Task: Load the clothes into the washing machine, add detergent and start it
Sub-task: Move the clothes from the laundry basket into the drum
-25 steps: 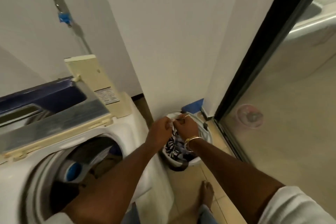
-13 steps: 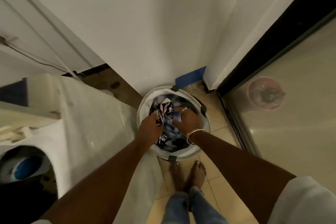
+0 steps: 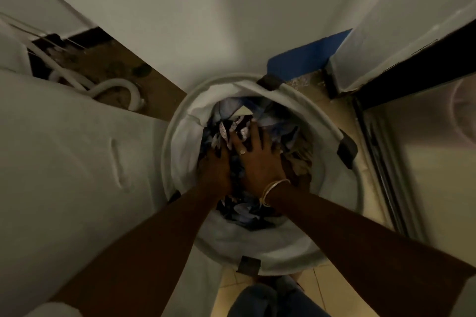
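Observation:
A round white laundry basket (image 3: 283, 261) stands on the floor right below me, filled with mixed clothes (image 3: 280, 121) in blue, black-and-white pattern and beige. Both my hands are inside it. My left hand (image 3: 215, 166) is dug into the pile, its fingers curled into dark fabric and partly hidden. My right hand (image 3: 257, 159), with a ring and a gold bangle, lies on top of the clothes with fingers spread, tips on the patterned cloth. The white side of the washing machine (image 3: 77, 162) fills the left; its opening is out of view.
White hoses (image 3: 116, 85) lie behind the machine by the wall. A white wall rises ahead, with a blue object (image 3: 304, 59) on the floor behind the basket. A dark-framed sliding glass door (image 3: 381, 152) runs along the right. My legs and tiled floor (image 3: 334, 288) are below.
My view has tipped from the machine's open drum down onto the basket. Both hands have sunk deeper into the clothes, and my right hand has spread flat over the pile.

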`<action>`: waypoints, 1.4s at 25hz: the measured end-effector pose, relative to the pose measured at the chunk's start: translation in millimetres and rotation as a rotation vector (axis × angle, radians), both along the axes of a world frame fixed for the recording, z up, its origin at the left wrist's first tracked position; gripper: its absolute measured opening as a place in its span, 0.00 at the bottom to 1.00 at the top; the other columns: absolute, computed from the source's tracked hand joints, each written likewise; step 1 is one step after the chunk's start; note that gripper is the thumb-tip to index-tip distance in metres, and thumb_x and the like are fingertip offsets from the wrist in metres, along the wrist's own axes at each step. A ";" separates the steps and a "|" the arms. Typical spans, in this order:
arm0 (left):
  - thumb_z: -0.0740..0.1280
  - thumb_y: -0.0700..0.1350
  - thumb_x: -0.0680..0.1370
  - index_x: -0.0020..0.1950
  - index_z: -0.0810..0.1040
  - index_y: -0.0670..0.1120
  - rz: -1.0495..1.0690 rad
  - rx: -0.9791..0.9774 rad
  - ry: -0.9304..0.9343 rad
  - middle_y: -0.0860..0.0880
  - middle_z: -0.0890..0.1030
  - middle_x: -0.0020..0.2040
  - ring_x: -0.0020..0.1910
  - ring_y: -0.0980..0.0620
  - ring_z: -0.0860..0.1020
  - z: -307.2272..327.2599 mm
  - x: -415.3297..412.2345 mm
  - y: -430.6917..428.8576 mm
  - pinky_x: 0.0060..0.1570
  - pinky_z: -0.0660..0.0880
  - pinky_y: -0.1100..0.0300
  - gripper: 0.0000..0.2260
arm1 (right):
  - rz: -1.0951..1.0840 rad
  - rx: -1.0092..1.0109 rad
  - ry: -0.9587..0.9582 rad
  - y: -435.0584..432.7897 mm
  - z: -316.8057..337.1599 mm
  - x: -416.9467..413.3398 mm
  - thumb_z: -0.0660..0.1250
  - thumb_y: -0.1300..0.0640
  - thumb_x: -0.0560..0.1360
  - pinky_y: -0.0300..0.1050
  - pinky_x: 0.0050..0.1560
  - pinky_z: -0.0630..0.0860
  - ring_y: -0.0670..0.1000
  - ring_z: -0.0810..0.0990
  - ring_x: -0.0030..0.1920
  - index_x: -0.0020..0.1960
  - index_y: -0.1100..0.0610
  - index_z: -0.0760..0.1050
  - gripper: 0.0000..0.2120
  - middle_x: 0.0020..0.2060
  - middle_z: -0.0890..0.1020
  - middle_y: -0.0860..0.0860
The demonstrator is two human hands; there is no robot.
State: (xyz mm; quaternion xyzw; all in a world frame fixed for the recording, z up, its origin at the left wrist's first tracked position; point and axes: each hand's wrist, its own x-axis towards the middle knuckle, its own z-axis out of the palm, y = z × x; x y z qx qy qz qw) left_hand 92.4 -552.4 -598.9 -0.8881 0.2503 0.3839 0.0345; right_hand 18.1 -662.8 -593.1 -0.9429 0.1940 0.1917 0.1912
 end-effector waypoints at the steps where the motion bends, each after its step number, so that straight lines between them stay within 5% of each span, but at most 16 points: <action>1: 0.63 0.63 0.77 0.81 0.46 0.45 -0.001 -0.009 -0.009 0.36 0.58 0.78 0.74 0.37 0.63 -9.5 1.8 2.2 0.72 0.64 0.44 0.42 | 0.022 0.007 0.019 1.9 -11.5 5.7 0.70 0.39 0.71 0.75 0.69 0.54 0.68 0.49 0.76 0.79 0.42 0.40 0.49 0.79 0.45 0.60; 4: 0.63 0.49 0.81 0.73 0.67 0.39 -0.026 -0.096 0.052 0.37 0.75 0.66 0.63 0.38 0.75 -1.3 5.9 5.8 0.63 0.70 0.49 0.23 | 0.038 0.041 0.118 1.2 -20.9 11.0 0.71 0.37 0.68 0.72 0.67 0.62 0.67 0.55 0.74 0.79 0.46 0.42 0.52 0.78 0.50 0.60; 6: 0.61 0.48 0.80 0.59 0.78 0.37 0.052 -0.215 0.092 0.36 0.81 0.54 0.55 0.37 0.80 20.6 10.9 5.7 0.55 0.74 0.49 0.16 | 0.036 0.032 0.095 0.4 -4.0 5.3 0.71 0.35 0.67 0.69 0.65 0.65 0.66 0.58 0.73 0.79 0.47 0.45 0.51 0.77 0.54 0.60; 9: 0.64 0.50 0.76 0.45 0.79 0.40 0.112 -0.134 0.169 0.39 0.82 0.48 0.49 0.41 0.81 64.0 24.7 2.1 0.49 0.76 0.53 0.13 | -0.017 0.089 0.125 -0.9 13.5 -23.2 0.72 0.38 0.69 0.64 0.68 0.64 0.65 0.58 0.73 0.79 0.49 0.46 0.50 0.76 0.56 0.61; 13: 0.69 0.52 0.75 0.61 0.76 0.40 0.008 0.098 0.206 0.42 0.79 0.59 0.58 0.43 0.78 88.9 27.5 1.0 0.56 0.75 0.55 0.20 | -0.275 0.310 0.217 7.9 9.6 -54.8 0.71 0.33 0.66 0.64 0.67 0.70 0.68 0.58 0.73 0.79 0.46 0.39 0.55 0.78 0.50 0.57; 15: 0.73 0.56 0.72 0.64 0.75 0.41 -0.087 0.180 0.322 0.44 0.78 0.61 0.60 0.45 0.77 82.6 23.3 6.6 0.58 0.76 0.55 0.27 | -0.332 0.345 0.235 21.3 3.3 -51.9 0.73 0.40 0.70 0.60 0.66 0.71 0.67 0.63 0.71 0.79 0.47 0.36 0.54 0.77 0.53 0.60; 17: 0.77 0.54 0.69 0.64 0.75 0.41 -0.253 0.257 0.303 0.43 0.78 0.61 0.60 0.45 0.77 71.6 15.5 15.2 0.57 0.76 0.54 0.29 | -0.378 0.360 0.163 30.3 0.2 -48.6 0.73 0.54 0.73 0.54 0.62 0.74 0.64 0.72 0.67 0.80 0.51 0.45 0.47 0.72 0.66 0.62; 19: 0.75 0.48 0.71 0.61 0.76 0.40 -0.263 0.213 0.214 0.41 0.79 0.59 0.58 0.43 0.78 71.5 5.9 23.7 0.55 0.76 0.54 0.22 | -0.502 0.434 0.003 31.7 11.0 -49.7 0.70 0.57 0.72 0.51 0.59 0.76 0.60 0.77 0.62 0.75 0.53 0.62 0.34 0.64 0.77 0.58; 22: 0.74 0.49 0.68 0.54 0.80 0.43 0.086 0.085 0.298 0.43 0.82 0.54 0.53 0.46 0.80 101.9 -3.0 27.0 0.53 0.78 0.54 0.18 | -0.665 0.519 -0.290 26.0 68.2 -59.1 0.67 0.52 0.69 0.39 0.52 0.75 0.51 0.81 0.52 0.55 0.53 0.79 0.15 0.49 0.83 0.50; 25: 0.71 0.50 0.67 0.56 0.81 0.42 0.720 -0.184 0.660 0.42 0.83 0.54 0.48 0.47 0.82 174.3 -8.4 20.2 0.49 0.80 0.54 0.20 | -0.665 0.546 -0.372 16.4 152.3 -67.6 0.72 0.56 0.68 0.33 0.41 0.72 0.44 0.80 0.42 0.46 0.52 0.79 0.07 0.39 0.81 0.44; 27: 0.69 0.50 0.72 0.60 0.81 0.39 1.090 -0.385 1.004 0.39 0.83 0.57 0.53 0.41 0.82 238.7 -12.5 16.4 0.55 0.79 0.50 0.21 | -0.637 0.574 -0.424 12.2 214.1 -75.3 0.71 0.56 0.68 0.32 0.41 0.73 0.45 0.80 0.42 0.45 0.51 0.78 0.07 0.38 0.80 0.43; 30: 0.67 0.59 0.78 0.68 0.78 0.44 1.111 -0.512 1.200 0.40 0.78 0.66 0.67 0.40 0.76 317.3 -14.9 15.0 0.71 0.68 0.44 0.25 | -0.514 0.535 -0.515 18.9 298.0 -77.2 0.67 0.48 0.70 0.45 0.39 0.76 0.45 0.79 0.38 0.42 0.49 0.76 0.05 0.36 0.80 0.45; 35: 0.77 0.52 0.68 0.65 0.79 0.38 1.156 -0.417 1.052 0.36 0.80 0.62 0.62 0.37 0.79 410.4 -1.3 23.1 0.66 0.73 0.43 0.29 | -0.302 0.433 -0.624 47.6 397.4 -66.4 0.68 0.50 0.72 0.40 0.41 0.74 0.46 0.78 0.41 0.48 0.47 0.76 0.05 0.40 0.81 0.45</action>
